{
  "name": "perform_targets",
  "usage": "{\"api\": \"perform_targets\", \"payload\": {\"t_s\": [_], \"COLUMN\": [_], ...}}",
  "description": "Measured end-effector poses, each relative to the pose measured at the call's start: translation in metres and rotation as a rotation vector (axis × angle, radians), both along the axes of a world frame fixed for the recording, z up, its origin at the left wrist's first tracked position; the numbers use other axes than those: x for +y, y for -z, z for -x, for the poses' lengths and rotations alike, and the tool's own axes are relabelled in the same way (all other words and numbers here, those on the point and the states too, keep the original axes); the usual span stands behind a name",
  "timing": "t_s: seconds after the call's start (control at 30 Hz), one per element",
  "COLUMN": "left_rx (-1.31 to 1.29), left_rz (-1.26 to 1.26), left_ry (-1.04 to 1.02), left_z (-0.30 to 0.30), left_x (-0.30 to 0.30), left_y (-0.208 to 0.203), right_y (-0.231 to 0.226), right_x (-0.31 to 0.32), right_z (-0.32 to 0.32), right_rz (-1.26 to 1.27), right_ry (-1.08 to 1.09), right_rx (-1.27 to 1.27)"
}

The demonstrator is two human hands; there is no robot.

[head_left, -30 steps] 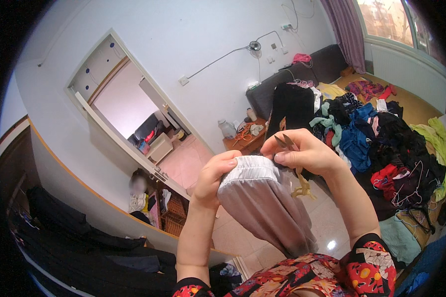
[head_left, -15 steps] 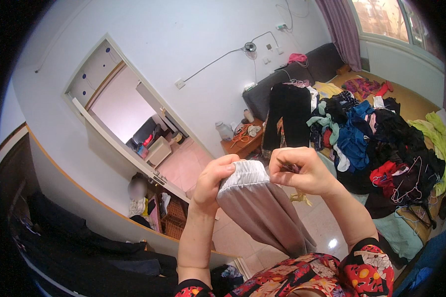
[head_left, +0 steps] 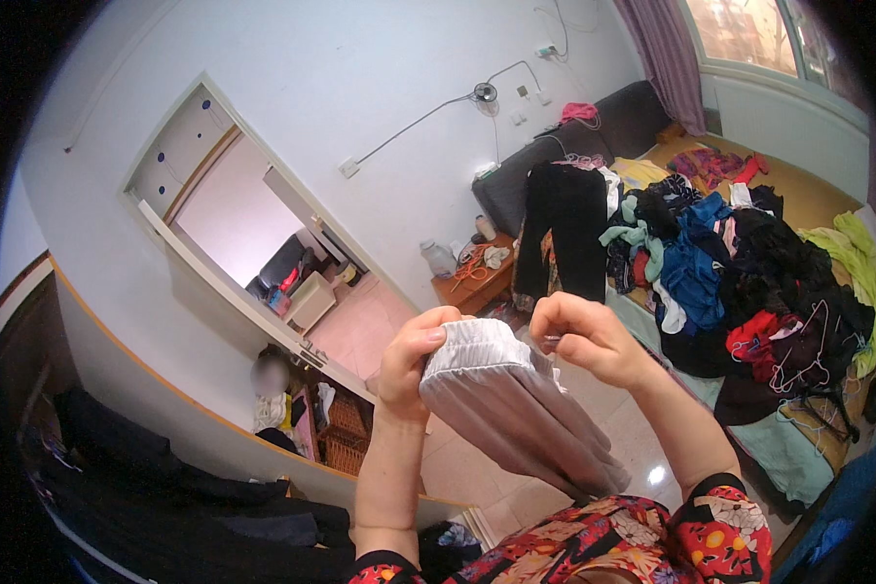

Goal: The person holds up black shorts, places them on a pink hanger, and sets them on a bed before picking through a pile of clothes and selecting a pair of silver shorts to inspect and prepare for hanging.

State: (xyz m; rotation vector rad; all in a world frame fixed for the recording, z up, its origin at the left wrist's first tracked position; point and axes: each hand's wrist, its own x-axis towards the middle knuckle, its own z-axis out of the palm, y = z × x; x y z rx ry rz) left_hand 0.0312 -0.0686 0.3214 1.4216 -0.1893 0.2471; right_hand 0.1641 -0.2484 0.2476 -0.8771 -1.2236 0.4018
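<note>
A grey, silky garment (head_left: 516,419) with a gathered white elastic waistband hangs in front of me, its lower part falling toward my body. My left hand (head_left: 411,370) is closed on the left end of the waistband, thumb on top. Beside the band's right end, my right hand (head_left: 594,341) is raised with its fingers curled in a pinch. A small pale bit shows at those fingertips, too small to name. A gap appears between the right fingertips and the waistband.
A bed on the right carries a heap of clothes (head_left: 701,253) and wire hangers (head_left: 808,350). Black trousers (head_left: 566,229) hang by the small wooden table (head_left: 472,284). Dark clothes (head_left: 195,496) lie at lower left. A person (head_left: 271,404) is near the open doorway.
My right hand has come away from the waistband's right end, up and slightly right. The waistband's right side now sags and bunches. My left hand keeps its hold.
</note>
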Motion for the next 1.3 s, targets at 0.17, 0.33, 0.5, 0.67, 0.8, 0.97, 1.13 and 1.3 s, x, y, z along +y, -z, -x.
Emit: {"api": "perform_targets", "payload": {"t_s": [0.17, 0.33, 0.5, 0.67, 0.8, 0.97, 1.13, 1.3], "left_rx": [-0.049, -0.044, -0.050, -0.032, -0.046, 0.019, 0.028, 0.056], "left_rz": [0.089, 0.131, 0.179, 0.198, 0.177, 0.035, -0.094, -0.153], "left_ry": [-0.021, 0.003, 0.053, -0.008, -0.014, -0.057, -0.015, 0.024], "left_z": [-0.003, -0.006, -0.007, -0.010, -0.011, -0.006, -0.008, -0.008], "left_x": [-0.001, -0.001, -0.007, -0.014, -0.016, -0.015, -0.017, -0.019], "left_y": [0.008, 0.014, 0.017, 0.018, 0.015, 0.006, -0.004, -0.013], "right_y": [0.013, 0.016, 0.013, 0.018, 0.016, -0.017, -0.056, -0.074], "right_x": [0.013, 0.022, 0.022, 0.025, 0.020, -0.010, -0.028, -0.032], "right_z": [0.013, 0.019, 0.025, 0.025, 0.023, 0.012, 0.009, 0.005], "right_rz": [-0.118, -0.260, -0.290, -0.353, -0.401, -0.338, -0.359, -0.295], "right_ry": [0.152, 0.208, 0.230, 0.276, 0.300, 0.580, 0.936, 0.904], "right_rx": [-0.104, -0.072, -0.047, -0.030, 0.054, -0.329, -1.018, -1.215]}}
